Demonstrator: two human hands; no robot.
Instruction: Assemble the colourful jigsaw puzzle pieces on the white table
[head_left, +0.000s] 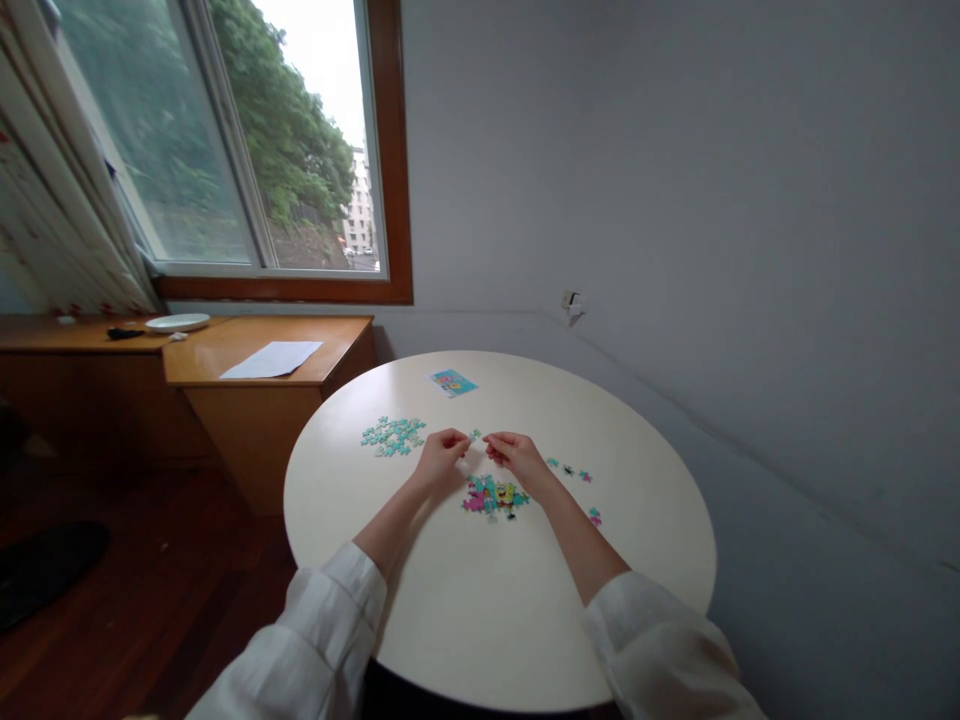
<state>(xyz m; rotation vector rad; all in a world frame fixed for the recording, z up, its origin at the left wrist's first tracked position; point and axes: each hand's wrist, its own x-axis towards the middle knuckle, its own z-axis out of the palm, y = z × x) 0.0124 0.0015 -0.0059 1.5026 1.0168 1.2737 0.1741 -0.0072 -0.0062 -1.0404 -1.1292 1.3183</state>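
Observation:
My left hand (442, 455) is closed in a pinch above the middle of the round table (465, 620). My right hand (515, 458) faces it, its thumb and fingers pressed together too. Between the fingertips shows a small teal jigsaw piece (475, 435); I cannot tell whether it is held or lies on the table. What else the fingers hold is hidden. Just below the hands lies a partly joined jigsaw puzzle (493, 495) with yellow, pink and teal cartoon figures. Left of my left hand is a spread of loose teal jigsaw pieces (393, 436).
At the table's far side lies a small picture card (454, 382). Several loose pieces (568, 470) lie right of my right hand, with pink and teal ones (595, 516) nearer. A wooden desk (255, 350) under the window carries paper (274, 359) and a white plate (178, 322).

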